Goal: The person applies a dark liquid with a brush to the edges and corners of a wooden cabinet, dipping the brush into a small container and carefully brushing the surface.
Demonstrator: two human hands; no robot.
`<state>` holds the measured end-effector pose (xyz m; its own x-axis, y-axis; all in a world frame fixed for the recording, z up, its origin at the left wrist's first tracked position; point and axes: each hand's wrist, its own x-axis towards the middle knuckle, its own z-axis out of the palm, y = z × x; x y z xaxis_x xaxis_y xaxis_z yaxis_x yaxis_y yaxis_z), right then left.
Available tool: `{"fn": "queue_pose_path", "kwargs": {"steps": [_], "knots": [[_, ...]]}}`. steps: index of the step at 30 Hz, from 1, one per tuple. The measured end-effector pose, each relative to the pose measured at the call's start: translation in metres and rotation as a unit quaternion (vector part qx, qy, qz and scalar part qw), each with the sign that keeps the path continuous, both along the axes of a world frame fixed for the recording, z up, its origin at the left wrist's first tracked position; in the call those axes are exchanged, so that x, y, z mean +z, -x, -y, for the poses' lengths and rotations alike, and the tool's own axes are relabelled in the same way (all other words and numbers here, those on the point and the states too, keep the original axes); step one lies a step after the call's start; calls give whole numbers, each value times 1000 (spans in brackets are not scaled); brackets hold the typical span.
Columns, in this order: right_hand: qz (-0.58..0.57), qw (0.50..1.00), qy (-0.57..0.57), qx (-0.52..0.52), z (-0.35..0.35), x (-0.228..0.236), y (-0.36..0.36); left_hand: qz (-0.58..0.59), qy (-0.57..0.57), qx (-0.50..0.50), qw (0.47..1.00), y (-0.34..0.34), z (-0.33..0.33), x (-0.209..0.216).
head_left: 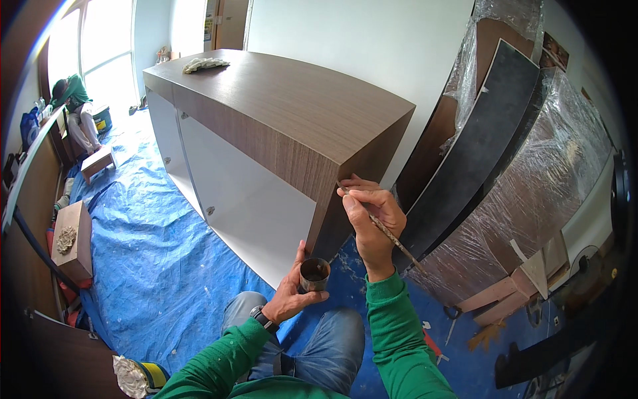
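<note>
Brown-speckled handle (399, 245) | pinched between fingertips of right hand (370, 231) | round cup (314, 284) | cradled in left hand (287, 297), fingers half-curled

A blue tarp (153, 226) spreads underfoot. On it stands the cabinet (279, 120), with 1 crumpled pale cloth (205, 64) lying on its brown top, toward the far left end. Along the tarp's left side sit 2 wooden boxes (76, 216); the nearer bears 1 tan bundle (66, 239). At right lies 1 ragged brown scrap (486, 336).
</note>
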<state>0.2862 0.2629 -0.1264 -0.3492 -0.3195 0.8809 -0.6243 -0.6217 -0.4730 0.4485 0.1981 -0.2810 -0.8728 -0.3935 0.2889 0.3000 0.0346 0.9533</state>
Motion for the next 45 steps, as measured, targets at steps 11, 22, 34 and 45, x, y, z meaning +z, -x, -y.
{"fn": "queue_pose_path", "kwargs": {"steps": [11, 22, 34, 45], "knots": [[-7, 1000, -13, -10, 0, -5, 2, 2, -18, -3, 1000, 1, 0, -2], [17, 1000, 0, -8, 1, -3, -3, -7, -29, -6, 1000, 2, -1, -4], [12, 1000, 5, 3, 1, -7, 0, -7, -12, -1, 1000, 2, 0, -4], [-11, 1000, -18, 0, -2, -13, 2, -8, -23, -2, 1000, 2, 0, -7]]}}
